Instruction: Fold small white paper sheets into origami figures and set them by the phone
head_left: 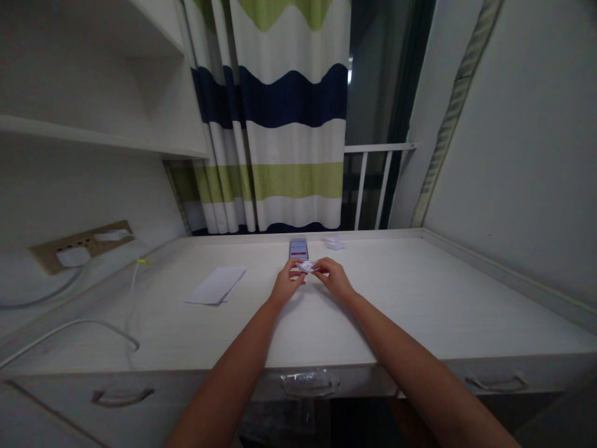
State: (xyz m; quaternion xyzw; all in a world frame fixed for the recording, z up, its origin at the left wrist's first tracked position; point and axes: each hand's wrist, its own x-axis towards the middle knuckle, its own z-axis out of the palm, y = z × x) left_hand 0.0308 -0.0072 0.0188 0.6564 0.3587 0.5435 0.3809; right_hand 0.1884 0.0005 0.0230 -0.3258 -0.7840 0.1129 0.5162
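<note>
Between my two hands is a small piece of folded white paper point(306, 267), held just above the desk. My left hand point(285, 283) grips its left side with thumb and fingers. On the right side, my right hand point(332, 275) pinches the paper's edge. The exact folds are too small to make out. Right behind the paper, a phone point(298, 248) with a lit screen lies on the desk. Farther back to the right sits another folded white paper piece point(333, 243).
A few white paper sheets point(215, 286) lie on the white desk point(401, 298) to the left. A white cable point(102, 322) runs along the desk's left side from near a wall socket strip point(84, 246). A striped curtain point(293, 143) hangs behind. Drawers with handles point(122, 398) are below the front edge.
</note>
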